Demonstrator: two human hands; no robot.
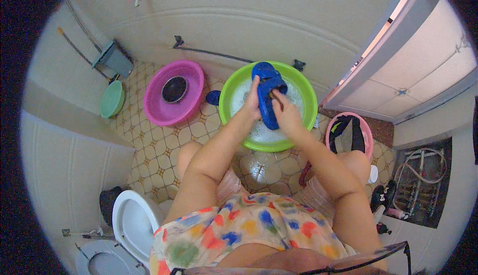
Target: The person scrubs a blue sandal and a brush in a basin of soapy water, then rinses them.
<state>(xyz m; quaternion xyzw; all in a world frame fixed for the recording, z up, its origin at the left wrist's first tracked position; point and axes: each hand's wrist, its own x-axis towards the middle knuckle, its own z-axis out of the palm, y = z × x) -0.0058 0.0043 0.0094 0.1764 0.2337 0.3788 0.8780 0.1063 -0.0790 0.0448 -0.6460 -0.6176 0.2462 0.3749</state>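
Over a lime-green plastic basin (239, 140) I hold a blue slipper (266, 92), its strap end pointing towards the wall. My left hand (254, 97) grips the slipper along its left edge, thumb lying on the upper. At the right edge, my right hand (287, 112) has its fingers at the strap opening; whether they hold anything small there is hidden. Foamy water (261, 135) fills the basin below. Another blue shoe or slipper (213, 97) rests on the tiles just left of the basin, partly hidden by its rim.
A magenta basin (153, 107) with a dark round object (174, 89) stands to the left. A pink bucket (368, 129) holding dark cloth is at the right, near the door (407, 73). A wall bar (216, 53) runs behind. A toilet (136, 222) stands at lower left.
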